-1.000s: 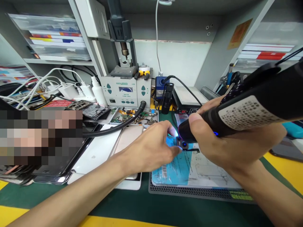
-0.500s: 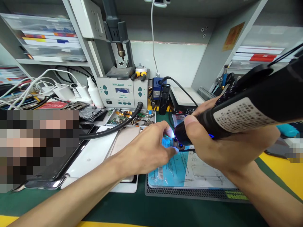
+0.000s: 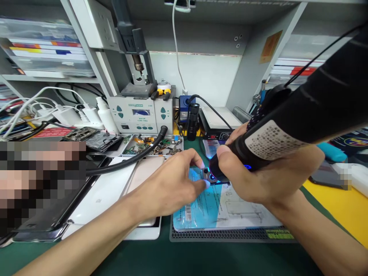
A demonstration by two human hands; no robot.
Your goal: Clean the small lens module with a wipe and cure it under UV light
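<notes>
"While you lean over the bench, what does your left hand [image 3: 175,180] have?"

"Your thumb and forefinger pinch the edges of a small dark lens part [image 3: 206,177], one tip on its far side, the other on its near side. Your remaining fingers are tucked away, so I can't tell how they lie."

"And where is that part, exactly?"

"Low over the upper area of a blue and white pack [image 3: 198,214]; I can't tell whether it touches the surface. The pack lies flat on a grey mesh mat [image 3: 218,236] in front of you."

"Your right hand [image 3: 276,178]?"

"Wrapped round a thick black flashlight [image 3: 270,140], thumb pressed along the barrel near its head. You have it tilted down to the left, its head right by the lens part and covering some of it. Blue light falls there and on your fingertips."

"What stands around you?"

"Beyond your left hand, a shallow tray [image 3: 183,146] of small boards and cables, with a black hose [image 3: 123,167] passing over it to the grey soldering station [image 3: 149,122]. Just right of that station, a smaller torch [image 3: 193,120] stands upright. Left of your forearm lies a white phone back [image 3: 99,199]; past your right hand, a dark phone [image 3: 324,180]."
</notes>
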